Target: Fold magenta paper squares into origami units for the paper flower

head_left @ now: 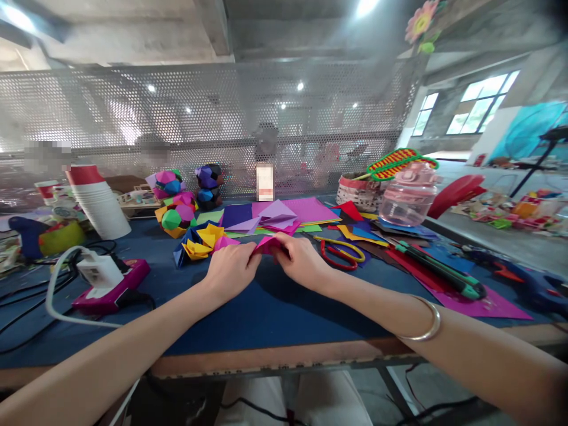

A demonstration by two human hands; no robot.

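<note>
Between my two hands is a piece of magenta paper (267,244), pinched at both ends just above the blue table. My left hand (233,269) closes thumb and fingers on its left part, and some pink paper shows past the fingertips. On the other side my right hand (304,260) grips the right part, fingers curled. How the paper is folded is partly hidden by the fingers. Close beyond my left hand lie yellow and blue folded paper pieces (198,241). Behind the hands, folded lilac paper (277,213) rests on magenta sheets (315,210).
Red-and-yellow-handled scissors (341,254), a green utility knife (439,269) and a glue gun (523,278) lie right. A pink bottle (408,198) stands behind them. Left are a magenta power strip (113,287) with cables, stacked paper cups (97,204) and colourful paper balls (175,216).
</note>
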